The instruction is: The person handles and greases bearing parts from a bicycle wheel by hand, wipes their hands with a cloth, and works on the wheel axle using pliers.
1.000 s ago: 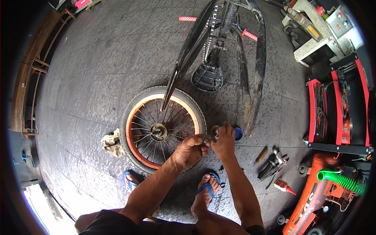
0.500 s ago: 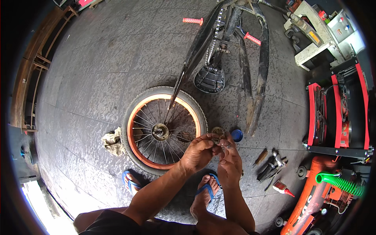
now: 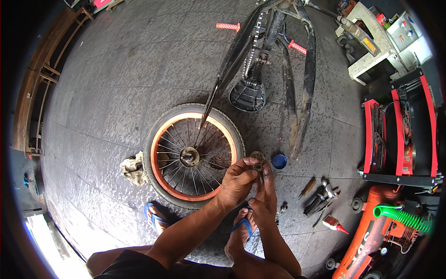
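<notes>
Both my hands meet just right of the orange-rimmed bicycle wheel (image 3: 182, 197), which lies on the floor. My left hand (image 3: 236, 182) pinches a small, dark, greasy metal part (image 3: 258, 167), its exact kind too small to tell. Beside it, my right hand (image 3: 265, 203) has its fingers stretched up against the part, smeared with grease at the tips. Just beyond the fingertips shows a round brownish container (image 3: 256, 155), partly covered by them. A round blue lid (image 3: 279, 161) lies to its right. The wheel's hub (image 3: 189, 157) shows a greasy axle.
An upended black bicycle frame (image 3: 290, 79) with a saddle (image 3: 247, 95) stands ahead. A rag (image 3: 133, 168) touches the wheel's left side. Hand tools (image 3: 320, 197) and a white bottle with a red tip (image 3: 334, 224) lie right, near an orange compressor (image 3: 364, 237) and a red-black tool cart (image 3: 399, 179).
My right hand has shifted slightly down and left, its fingers straighter. Small dark parts on the floor beside it now show. My left hand keeps its pinch.
</notes>
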Demonstrator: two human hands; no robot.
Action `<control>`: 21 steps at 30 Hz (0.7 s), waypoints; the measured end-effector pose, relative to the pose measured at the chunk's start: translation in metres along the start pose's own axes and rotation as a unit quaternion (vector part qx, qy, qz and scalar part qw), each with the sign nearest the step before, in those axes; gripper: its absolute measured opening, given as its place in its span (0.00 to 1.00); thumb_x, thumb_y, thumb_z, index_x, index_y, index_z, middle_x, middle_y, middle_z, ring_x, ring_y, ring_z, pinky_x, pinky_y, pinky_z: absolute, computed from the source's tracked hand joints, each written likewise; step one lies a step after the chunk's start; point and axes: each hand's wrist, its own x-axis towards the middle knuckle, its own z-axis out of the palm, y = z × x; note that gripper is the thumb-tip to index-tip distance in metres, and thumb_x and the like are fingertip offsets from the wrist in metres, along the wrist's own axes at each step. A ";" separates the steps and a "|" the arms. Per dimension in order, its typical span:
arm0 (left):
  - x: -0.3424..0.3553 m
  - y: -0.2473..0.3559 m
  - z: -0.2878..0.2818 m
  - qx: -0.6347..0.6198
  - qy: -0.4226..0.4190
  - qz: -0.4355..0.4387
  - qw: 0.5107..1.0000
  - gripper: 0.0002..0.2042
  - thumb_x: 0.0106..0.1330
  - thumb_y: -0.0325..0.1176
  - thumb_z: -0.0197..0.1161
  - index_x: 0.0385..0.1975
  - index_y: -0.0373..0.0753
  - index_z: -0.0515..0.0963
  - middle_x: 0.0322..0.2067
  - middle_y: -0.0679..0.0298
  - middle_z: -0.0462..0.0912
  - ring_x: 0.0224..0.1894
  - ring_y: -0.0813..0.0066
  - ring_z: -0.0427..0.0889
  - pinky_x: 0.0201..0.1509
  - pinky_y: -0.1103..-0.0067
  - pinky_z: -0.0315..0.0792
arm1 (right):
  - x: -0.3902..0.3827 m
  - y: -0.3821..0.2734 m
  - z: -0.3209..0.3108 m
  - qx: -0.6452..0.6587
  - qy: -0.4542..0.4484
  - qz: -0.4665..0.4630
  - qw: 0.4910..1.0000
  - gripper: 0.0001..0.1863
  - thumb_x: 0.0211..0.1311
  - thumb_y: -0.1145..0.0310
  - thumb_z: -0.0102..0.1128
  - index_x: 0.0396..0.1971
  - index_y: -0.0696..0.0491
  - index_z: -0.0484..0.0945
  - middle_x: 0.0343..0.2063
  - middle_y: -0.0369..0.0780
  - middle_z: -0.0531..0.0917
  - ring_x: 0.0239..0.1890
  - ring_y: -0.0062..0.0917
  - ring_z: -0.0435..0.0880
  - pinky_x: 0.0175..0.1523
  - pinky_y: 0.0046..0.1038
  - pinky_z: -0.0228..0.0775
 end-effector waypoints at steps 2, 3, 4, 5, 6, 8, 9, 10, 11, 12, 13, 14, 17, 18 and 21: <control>0.001 -0.001 0.003 0.007 -0.001 0.017 1.000 0.13 0.65 0.22 0.60 0.49 0.38 0.76 0.44 0.63 0.80 0.46 0.74 0.77 0.55 0.74 0.70 | 0.002 -0.002 -0.005 -0.144 -0.017 -0.062 0.987 0.49 0.43 0.75 0.54 0.72 0.58 0.51 0.73 0.51 0.50 0.76 0.45 0.46 0.75 0.45 0.38; 0.001 -0.001 0.003 0.037 -0.002 0.038 0.999 0.13 0.65 0.22 0.59 0.49 0.37 0.75 0.45 0.62 0.80 0.48 0.73 0.77 0.57 0.74 0.70 | 0.004 -0.002 -0.006 -0.283 -0.034 -0.123 0.951 0.48 0.43 0.76 0.53 0.72 0.59 0.51 0.72 0.53 0.50 0.75 0.49 0.47 0.75 0.48 0.40; 0.001 -0.001 0.003 0.066 -0.003 0.059 0.996 0.13 0.65 0.21 0.59 0.49 0.37 0.75 0.47 0.62 0.80 0.50 0.73 0.78 0.58 0.73 0.70 | 0.004 -0.005 -0.005 -0.282 -0.035 -0.123 0.951 0.48 0.43 0.76 0.53 0.72 0.59 0.51 0.72 0.53 0.50 0.75 0.49 0.47 0.75 0.48 0.40; 0.000 0.000 0.003 0.067 -0.002 0.060 0.996 0.13 0.65 0.21 0.59 0.49 0.37 0.75 0.47 0.62 0.80 0.50 0.73 0.78 0.58 0.73 0.70 | 0.005 -0.010 -0.003 -0.321 -0.032 -0.129 0.938 0.47 0.44 0.75 0.53 0.71 0.59 0.52 0.71 0.56 0.51 0.73 0.53 0.48 0.74 0.49 0.42; -0.001 0.001 0.003 0.074 0.004 0.066 0.995 0.13 0.65 0.20 0.58 0.49 0.36 0.75 0.48 0.61 0.80 0.51 0.73 0.77 0.59 0.73 0.70 | 0.004 -0.014 -0.001 -0.360 -0.028 -0.134 0.923 0.46 0.46 0.75 0.53 0.71 0.60 0.53 0.70 0.59 0.51 0.72 0.57 0.50 0.73 0.51 0.45; -0.002 0.001 0.002 0.082 0.010 0.073 0.994 0.13 0.64 0.19 0.58 0.49 0.35 0.75 0.48 0.60 0.80 0.52 0.73 0.77 0.60 0.74 0.69 | 0.002 -0.017 0.000 -0.396 -0.021 -0.140 0.907 0.43 0.50 0.72 0.52 0.71 0.60 0.54 0.69 0.60 0.52 0.72 0.56 0.50 0.73 0.51 0.45; -0.002 0.000 0.000 0.091 0.007 0.084 0.992 0.13 0.64 0.18 0.58 0.49 0.35 0.74 0.48 0.60 0.80 0.52 0.74 0.77 0.60 0.74 0.69 | 0.001 -0.018 0.000 -0.432 -0.014 -0.146 0.890 0.40 0.54 0.68 0.51 0.70 0.60 0.55 0.69 0.60 0.52 0.72 0.55 0.51 0.72 0.51 0.45; -0.002 0.000 -0.001 0.099 0.005 0.095 0.990 0.13 0.64 0.18 0.57 0.48 0.35 0.74 0.47 0.60 0.80 0.52 0.74 0.77 0.60 0.75 0.70 | 0.000 -0.019 0.000 -0.433 -0.014 -0.146 0.889 0.40 0.54 0.68 0.51 0.70 0.60 0.55 0.69 0.60 0.52 0.72 0.55 0.51 0.72 0.51 0.45; -0.001 0.001 -0.002 0.099 0.004 0.096 0.990 0.13 0.64 0.18 0.57 0.48 0.35 0.74 0.47 0.60 0.80 0.52 0.74 0.77 0.60 0.75 0.70 | 0.000 -0.019 -0.001 -0.453 -0.011 -0.159 0.877 0.39 0.55 0.69 0.51 0.69 0.61 0.57 0.69 0.60 0.53 0.72 0.55 0.52 0.72 0.51 0.46; -0.001 0.002 -0.003 0.113 -0.012 0.101 0.988 0.14 0.65 0.17 0.58 0.49 0.36 0.75 0.48 0.63 0.80 0.52 0.77 0.77 0.59 0.76 0.71 | 0.000 -0.019 -0.003 -0.472 -0.009 -0.171 0.865 0.38 0.55 0.69 0.50 0.68 0.61 0.59 0.69 0.60 0.54 0.72 0.56 0.53 0.72 0.51 0.47; -0.001 0.003 -0.004 0.128 -0.028 0.107 0.986 0.14 0.65 0.17 0.59 0.49 0.37 0.75 0.49 0.65 0.80 0.52 0.79 0.77 0.58 0.78 0.71 | -0.001 -0.020 -0.003 -0.472 -0.010 -0.172 0.865 0.38 0.55 0.69 0.50 0.68 0.61 0.59 0.69 0.60 0.54 0.72 0.56 0.53 0.72 0.51 0.47; -0.001 0.003 -0.002 0.127 -0.028 0.108 0.986 0.14 0.65 0.17 0.59 0.49 0.37 0.75 0.49 0.65 0.80 0.52 0.79 0.77 0.58 0.78 0.71 | -0.001 -0.022 -0.002 -0.462 0.002 -0.170 0.871 0.37 0.54 0.69 0.50 0.67 0.61 0.60 0.69 0.59 0.54 0.71 0.55 0.54 0.72 0.51 0.47; -0.004 0.006 0.008 0.152 -0.043 0.143 0.977 0.14 0.65 0.16 0.60 0.49 0.37 0.75 0.50 0.65 0.79 0.52 0.79 0.77 0.58 0.78 0.71 | 0.000 -0.027 -0.003 -0.431 0.012 -0.163 0.888 0.36 0.52 0.71 0.51 0.66 0.59 0.63 0.68 0.59 0.55 0.71 0.55 0.54 0.72 0.51 0.47; -0.006 0.007 0.009 0.166 -0.046 0.149 0.974 0.15 0.64 0.16 0.60 0.50 0.37 0.74 0.50 0.65 0.79 0.52 0.79 0.77 0.58 0.78 0.71 | 0.001 -0.028 -0.003 -0.408 0.009 -0.157 0.899 0.37 0.50 0.72 0.51 0.66 0.58 0.63 0.68 0.59 0.55 0.72 0.55 0.54 0.72 0.51 0.47; -0.010 0.010 0.009 0.219 -0.045 0.157 0.962 0.17 0.63 0.15 0.60 0.51 0.37 0.74 0.51 0.64 0.79 0.52 0.79 0.77 0.58 0.78 0.71 | 0.003 -0.032 -0.003 -0.408 0.011 -0.143 0.902 0.39 0.47 0.75 0.51 0.66 0.57 0.64 0.69 0.58 0.55 0.73 0.54 0.52 0.73 0.50 0.46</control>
